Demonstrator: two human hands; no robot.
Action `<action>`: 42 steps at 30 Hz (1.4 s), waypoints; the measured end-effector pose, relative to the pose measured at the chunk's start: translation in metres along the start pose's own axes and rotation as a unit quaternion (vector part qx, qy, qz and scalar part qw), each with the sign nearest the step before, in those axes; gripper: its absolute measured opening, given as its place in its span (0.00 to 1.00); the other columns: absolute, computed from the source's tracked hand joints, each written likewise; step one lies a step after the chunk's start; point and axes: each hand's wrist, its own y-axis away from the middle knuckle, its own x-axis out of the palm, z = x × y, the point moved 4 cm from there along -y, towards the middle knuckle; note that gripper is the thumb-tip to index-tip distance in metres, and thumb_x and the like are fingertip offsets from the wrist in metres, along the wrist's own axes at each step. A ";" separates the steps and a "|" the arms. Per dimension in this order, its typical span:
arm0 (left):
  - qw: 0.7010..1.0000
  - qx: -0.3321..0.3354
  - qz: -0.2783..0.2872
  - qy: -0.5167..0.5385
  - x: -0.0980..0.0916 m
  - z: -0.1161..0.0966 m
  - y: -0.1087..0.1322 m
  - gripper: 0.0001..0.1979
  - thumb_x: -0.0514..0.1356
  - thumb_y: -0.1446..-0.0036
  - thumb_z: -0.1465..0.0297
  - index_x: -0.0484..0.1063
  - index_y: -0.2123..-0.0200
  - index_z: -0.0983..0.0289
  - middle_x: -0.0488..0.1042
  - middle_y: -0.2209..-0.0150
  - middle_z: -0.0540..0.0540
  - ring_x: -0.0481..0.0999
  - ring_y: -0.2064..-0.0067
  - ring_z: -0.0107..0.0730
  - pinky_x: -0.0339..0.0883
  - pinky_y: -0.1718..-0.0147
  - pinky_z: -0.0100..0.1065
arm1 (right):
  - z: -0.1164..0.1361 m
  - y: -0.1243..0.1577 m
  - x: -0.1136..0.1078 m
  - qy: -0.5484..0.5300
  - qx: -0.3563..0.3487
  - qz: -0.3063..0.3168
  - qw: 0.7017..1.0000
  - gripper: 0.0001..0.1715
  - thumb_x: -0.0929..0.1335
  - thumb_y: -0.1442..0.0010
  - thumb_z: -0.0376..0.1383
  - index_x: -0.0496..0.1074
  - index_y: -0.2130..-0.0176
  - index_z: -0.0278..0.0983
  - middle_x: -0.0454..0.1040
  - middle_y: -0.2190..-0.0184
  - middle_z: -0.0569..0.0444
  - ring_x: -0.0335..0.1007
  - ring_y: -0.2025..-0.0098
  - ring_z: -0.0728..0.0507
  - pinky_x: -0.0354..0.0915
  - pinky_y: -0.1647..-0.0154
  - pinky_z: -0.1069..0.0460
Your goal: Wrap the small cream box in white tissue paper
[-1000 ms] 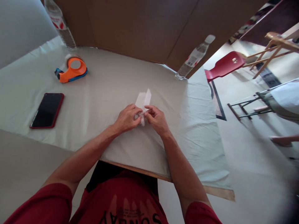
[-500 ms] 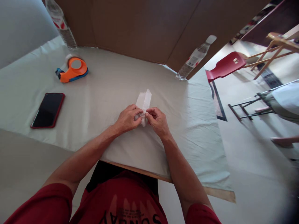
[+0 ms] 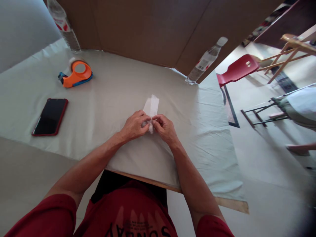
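Observation:
A small folded white paper lies on the pale cloth of the table, its far end sticking out beyond my fingers. My left hand pinches its near end from the left with curled fingers. My right hand pinches the same end from the right, fingertips meeting those of the left. The part of the paper under my fingers is hidden.
An orange tape dispenser and a red-cased phone lie at the left. Two plastic water bottles stand at the back, one far left, one back right. A brown cardboard wall backs the table. A red chair stands right.
The paper's free end has flattened slightly and my fingertips have shifted a little on it. Both hands stay in place.

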 end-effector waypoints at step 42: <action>0.999 0.022 0.002 0.044 0.000 0.002 0.000 0.15 0.56 0.48 0.76 0.77 0.58 0.65 0.75 0.61 0.57 0.73 0.62 0.34 0.70 0.60 0.35 | 0.002 0.000 -0.001 0.028 -0.023 -0.070 0.997 0.09 0.63 0.39 0.41 0.67 0.68 0.40 0.68 0.75 0.58 0.63 0.73 0.49 0.60 0.69 0.52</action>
